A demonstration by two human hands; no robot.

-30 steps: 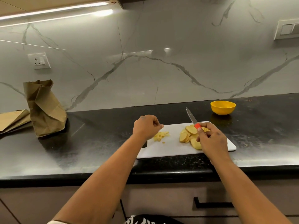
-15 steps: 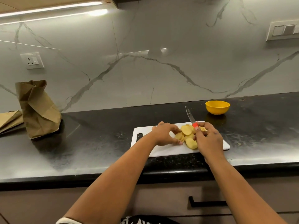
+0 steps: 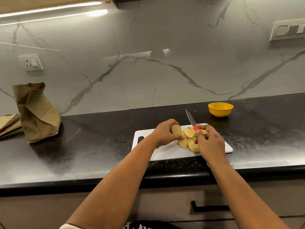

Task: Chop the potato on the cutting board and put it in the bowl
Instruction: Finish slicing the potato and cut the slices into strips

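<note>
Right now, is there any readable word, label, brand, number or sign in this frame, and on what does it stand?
None: no readable text anywhere in the head view.
Brown paper bag: plain, no print visible.
Knife blade: faint marks, too small and blurred to read.
Wall socket and switch plate: no legible markings.
Yellow bowl and cutting board: unmarked.

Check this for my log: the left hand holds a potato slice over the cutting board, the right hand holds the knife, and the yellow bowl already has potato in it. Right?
Not quite. The head view shows no potato in the yellow bowl; its visible inside looks bare. The rest stands: the left hand holds a potato slice over the cutting board, and the right hand holds the knife.
</note>
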